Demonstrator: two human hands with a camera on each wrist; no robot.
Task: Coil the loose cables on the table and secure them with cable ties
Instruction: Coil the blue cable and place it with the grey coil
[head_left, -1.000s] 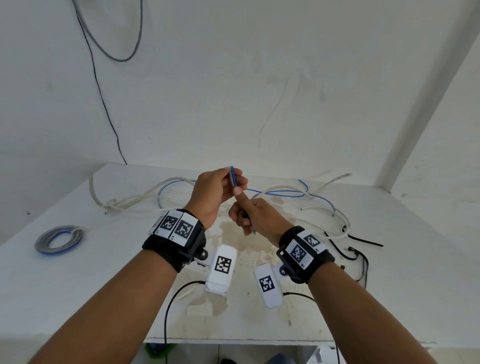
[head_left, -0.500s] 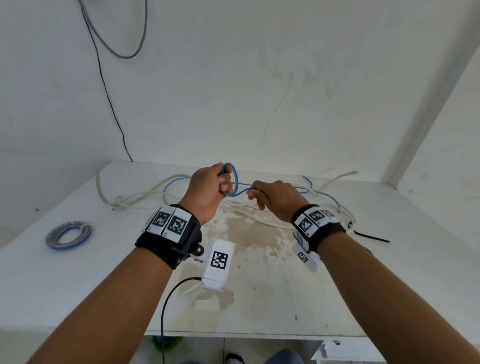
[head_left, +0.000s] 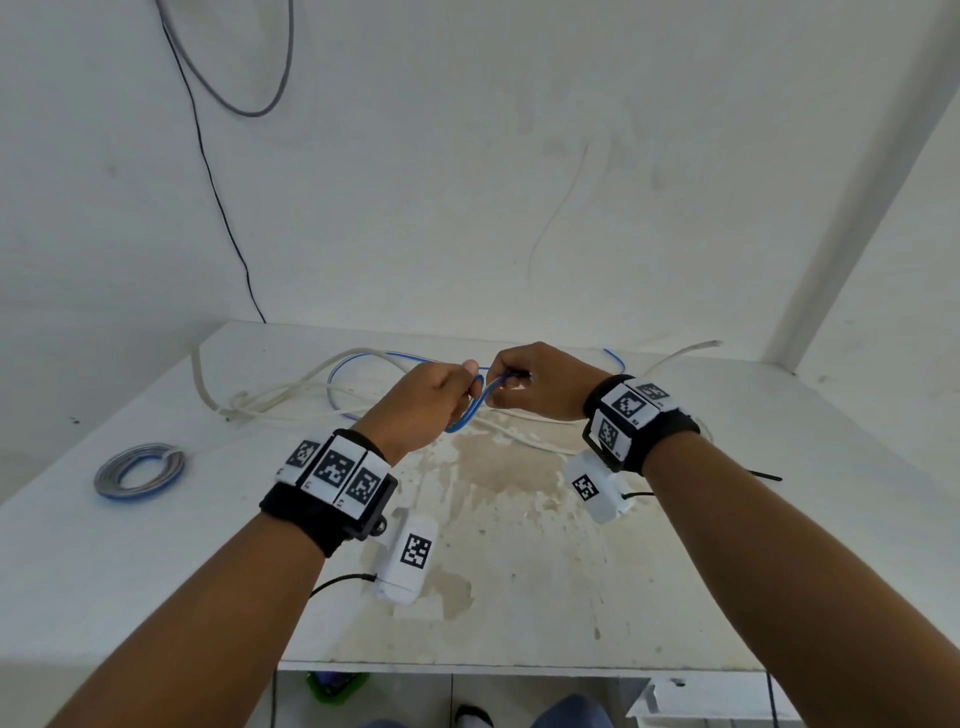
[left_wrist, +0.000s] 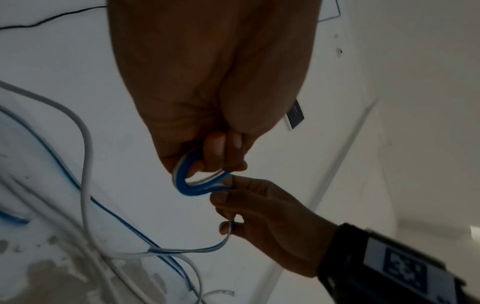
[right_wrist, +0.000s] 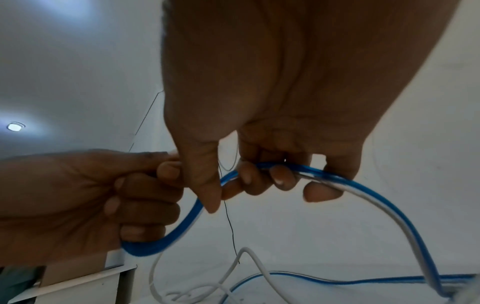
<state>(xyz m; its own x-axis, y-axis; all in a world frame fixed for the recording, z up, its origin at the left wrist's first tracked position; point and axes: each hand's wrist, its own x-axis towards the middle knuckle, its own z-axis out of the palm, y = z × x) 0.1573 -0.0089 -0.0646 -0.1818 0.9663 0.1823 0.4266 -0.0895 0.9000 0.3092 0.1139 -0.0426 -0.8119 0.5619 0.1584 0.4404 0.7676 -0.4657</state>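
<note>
Blue cable looped between left hand and right hand.

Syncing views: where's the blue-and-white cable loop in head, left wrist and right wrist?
Head: blue-and-white cable loop at centre, between the left hand and right hand, above the table.
Left wrist: loop just below centre, under the left hand's fingers.
Right wrist: loop lower left of centre, running from the left hand's fist up to the right hand.
Shared landmark: the loose white cable lying on the table.
</note>
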